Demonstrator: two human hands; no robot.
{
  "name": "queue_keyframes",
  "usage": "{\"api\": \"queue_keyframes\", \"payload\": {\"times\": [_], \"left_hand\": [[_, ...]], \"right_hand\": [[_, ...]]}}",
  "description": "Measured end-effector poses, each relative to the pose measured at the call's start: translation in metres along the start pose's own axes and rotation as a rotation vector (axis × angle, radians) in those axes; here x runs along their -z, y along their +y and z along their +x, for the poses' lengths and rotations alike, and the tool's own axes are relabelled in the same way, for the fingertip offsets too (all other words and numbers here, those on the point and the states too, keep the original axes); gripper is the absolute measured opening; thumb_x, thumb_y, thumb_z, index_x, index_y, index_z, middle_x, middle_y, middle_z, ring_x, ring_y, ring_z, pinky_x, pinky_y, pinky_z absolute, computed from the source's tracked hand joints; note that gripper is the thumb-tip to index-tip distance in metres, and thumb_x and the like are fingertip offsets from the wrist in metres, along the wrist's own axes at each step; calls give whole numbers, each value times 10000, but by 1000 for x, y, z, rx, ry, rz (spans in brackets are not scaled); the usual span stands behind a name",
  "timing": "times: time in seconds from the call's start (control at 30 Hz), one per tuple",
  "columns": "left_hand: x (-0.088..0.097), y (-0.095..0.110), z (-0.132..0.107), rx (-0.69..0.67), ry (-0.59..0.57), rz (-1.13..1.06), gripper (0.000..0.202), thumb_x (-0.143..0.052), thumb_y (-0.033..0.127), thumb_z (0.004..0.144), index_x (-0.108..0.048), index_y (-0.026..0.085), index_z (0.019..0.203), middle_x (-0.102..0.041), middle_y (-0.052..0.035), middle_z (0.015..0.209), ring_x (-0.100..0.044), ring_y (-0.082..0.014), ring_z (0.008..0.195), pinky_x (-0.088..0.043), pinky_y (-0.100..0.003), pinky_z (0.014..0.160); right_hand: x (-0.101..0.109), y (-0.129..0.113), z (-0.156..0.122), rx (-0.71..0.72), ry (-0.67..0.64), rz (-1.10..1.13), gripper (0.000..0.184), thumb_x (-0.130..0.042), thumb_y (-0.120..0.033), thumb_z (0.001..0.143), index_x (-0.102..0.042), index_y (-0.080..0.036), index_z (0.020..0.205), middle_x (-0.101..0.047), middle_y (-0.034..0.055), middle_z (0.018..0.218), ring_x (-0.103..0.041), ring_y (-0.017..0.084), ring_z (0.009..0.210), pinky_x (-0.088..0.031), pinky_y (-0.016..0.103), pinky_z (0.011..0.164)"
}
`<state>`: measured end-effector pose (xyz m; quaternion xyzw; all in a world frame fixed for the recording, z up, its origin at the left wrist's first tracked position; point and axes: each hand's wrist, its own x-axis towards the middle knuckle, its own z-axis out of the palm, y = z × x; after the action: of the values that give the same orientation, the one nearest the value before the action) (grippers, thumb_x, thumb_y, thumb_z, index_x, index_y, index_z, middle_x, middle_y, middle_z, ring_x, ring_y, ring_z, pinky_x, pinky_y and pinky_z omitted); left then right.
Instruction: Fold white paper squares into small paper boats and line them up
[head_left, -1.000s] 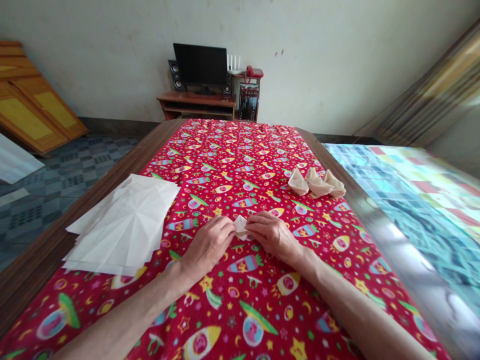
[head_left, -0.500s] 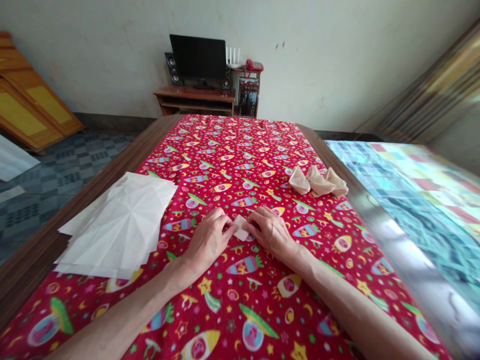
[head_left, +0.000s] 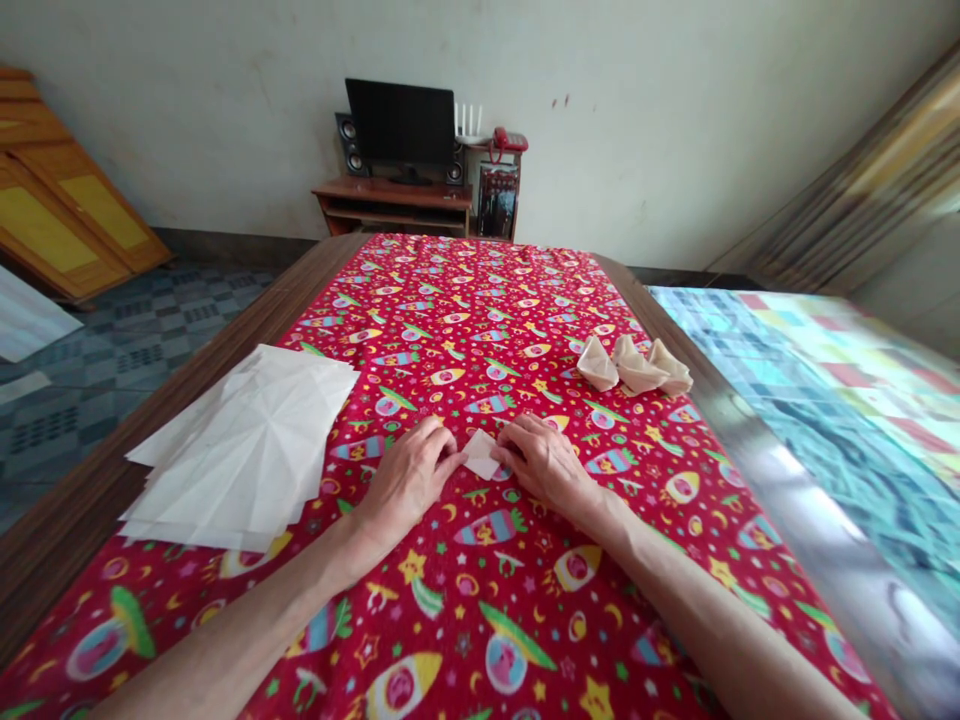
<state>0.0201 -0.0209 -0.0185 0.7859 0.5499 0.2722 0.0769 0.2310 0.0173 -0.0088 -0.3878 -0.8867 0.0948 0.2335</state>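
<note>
Head view: right hand point(head_left: 547, 462) pinches folded paper point(head_left: 481, 454) on the surface point(head_left: 289, 300); left hand point(head_left: 409, 470), I cannot tell the grip; sheets point(head_left: 247, 450) near left edge; monitor point(head_left: 401, 122) beyond far edge.

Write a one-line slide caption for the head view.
Left hand and right hand at a small folded paper on a red patterned cloth, creased sheets left, folded shapes right.

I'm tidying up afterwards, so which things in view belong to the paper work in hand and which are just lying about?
Part of the work:
Small piece of paper
Creased sheets, probably
Folded paper shapes, probably
Red tablecloth, as the surface

Apparently just around:
Monitor
Red telephone
Wooden cabinet
</note>
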Motion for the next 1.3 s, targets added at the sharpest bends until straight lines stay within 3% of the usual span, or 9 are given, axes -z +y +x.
{"api": "queue_keyframes", "payload": {"times": [0.07, 0.2, 0.4, 0.57, 0.7, 0.77, 1.0, 1.1, 1.3], "left_hand": [[1, 0, -3, -3, 10, -37, 128, -540, 296, 893, -523, 184, 833, -531, -18, 843, -556, -156, 763, -456, -275, 686], [2, 9, -6, -8, 57, -80, 203, -503, 381, 904, -531, 179, 912, -567, -46, 872, -568, -184, 822, -468, -311, 745], [0, 21, 1, 20, 155, -99, 149, -493, 255, 881, -493, 192, 745, -544, 2, 690, -540, -141, 632, -444, -260, 621], [14, 12, 11, -77, 202, -23, 95, -508, 179, 881, -547, 187, 795, -588, -3, 779, -574, -135, 708, -441, -245, 665], [26, 16, 15, -204, 81, 101, 138, -467, 221, 928, -549, 182, 824, -565, -17, 818, -563, -156, 782, -445, -274, 733], [26, 22, 15, -233, 23, 146, 167, -454, 245, 939, -543, 181, 813, -561, -18, 811, -558, -166, 783, -445, -288, 741], [10, 19, 8, -215, 4, 82, 54, -572, 236, 876, -578, 191, 847, -608, -9, 837, -576, -170, 799, -460, -279, 731], [7, 10, 4, -201, 9, 78, 41, -575, 148, 857, -593, 185, 863, -620, -10, 840, -582, -163, 801, -461, -275, 745], [5, 4, 5, -218, -19, 93, 91, -558, 159, 871, -612, 182, 801, -604, -11, 795, -568, -159, 769, -454, -273, 720]], "right_hand": [[0, -2, -2, -29, 20, 61, 136, -527, -265, 899, -566, -186, 796, -592, 10, 765, -528, 124, 691, -366, 227, 634], [-5, -16, -5, -222, 108, 207, 204, -519, -264, 881, -526, -186, 693, -544, -35, 602, -486, 90, 534, -324, 202, 528], [-13, -38, -7, -328, 95, 321, 274, -553, -291, 830, -506, -179, 584, -519, -45, 511, -436, 73, 451, -279, 195, 454], [-6, -41, -10, -269, 41, 413, 210, -545, -346, 869, -590, -184, 743, -576, -42, 583, -489, 83, 496, -336, 192, 480], [2, -36, -9, -167, 251, 338, 186, -566, -344, 874, -581, -196, 985, -644, 21, 828, -582, 146, 748, -449, 248, 687], [4, -33, -7, -78, 279, 208, 182, -567, -318, 877, -586, -204, 1018, -631, 51, 916, -566, 180, 863, -446, 292, 774], [2, -17, -7, 108, 95, -56, 173, -476, -218, 926, -644, -195, 890, -612, 50, 882, -524, 162, 846, -422, 259, 732], [0, -14, -8, 123, 79, -120, 177, -480, -201, 921, -644, -188, 853, -611, 46, 868, -515, 160, 836, -404, 253, 704], [1, -15, -5, 91, 48, -196, 159, -505, -196, 903, -639, -185, 817, -596, 42, 819, -499, 161, 772, -367, 263, 655]]}}
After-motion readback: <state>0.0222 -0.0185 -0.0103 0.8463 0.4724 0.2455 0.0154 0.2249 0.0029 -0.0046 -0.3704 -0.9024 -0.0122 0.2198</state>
